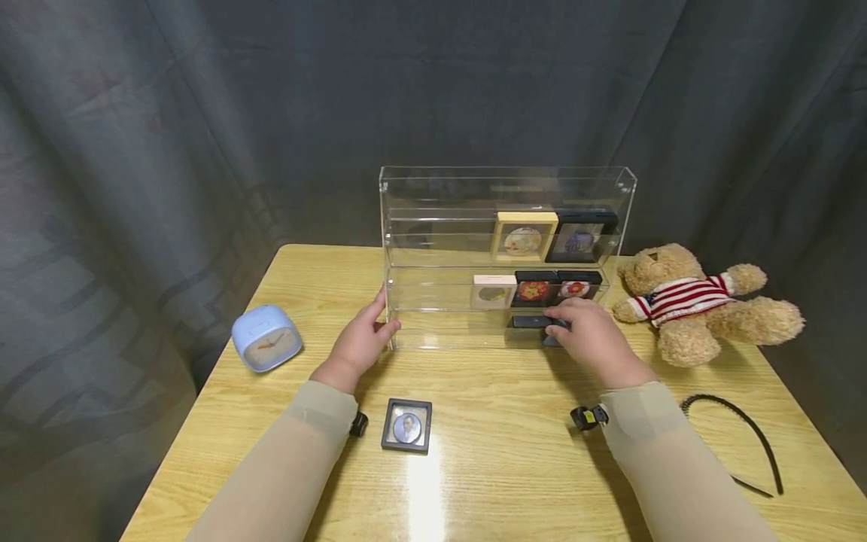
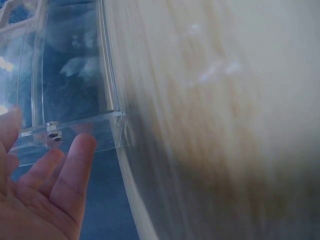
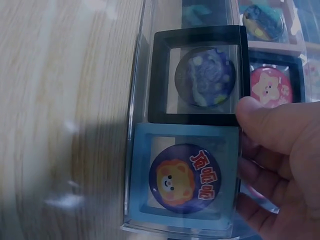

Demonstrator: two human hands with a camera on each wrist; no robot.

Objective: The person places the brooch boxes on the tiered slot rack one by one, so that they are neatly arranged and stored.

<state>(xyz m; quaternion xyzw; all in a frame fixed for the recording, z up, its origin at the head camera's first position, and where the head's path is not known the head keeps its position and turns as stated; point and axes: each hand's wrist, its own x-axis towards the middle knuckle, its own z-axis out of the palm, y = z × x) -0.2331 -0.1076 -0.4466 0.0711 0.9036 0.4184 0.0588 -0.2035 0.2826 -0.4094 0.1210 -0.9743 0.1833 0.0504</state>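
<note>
A clear acrylic display rack [image 1: 433,342] stands on the table with square framed badges on its tiers. My left hand [image 1: 362,339] is at its lower left corner, fingers fairly straight against the clear side panel [image 2: 100,131]. My right hand [image 1: 589,339] reaches the bottom tier's right end. There, a black frame [image 3: 200,118] with a swirling blue badge sits beside a blue frame [image 3: 142,175] with a lion badge. My right thumb touches the black frame's top edge; the other fingertips lie along the blue frame's top edge. One dark framed badge [image 1: 406,426] lies flat before the rack.
Higher tiers hold a yellow frame [image 1: 524,217], a large black frame [image 1: 582,248], a pale frame [image 1: 494,292] and red-badge frames [image 1: 533,290]. A blue alarm clock [image 1: 267,338] stands left. A teddy bear [image 1: 701,301] and black headband [image 1: 752,429] lie right.
</note>
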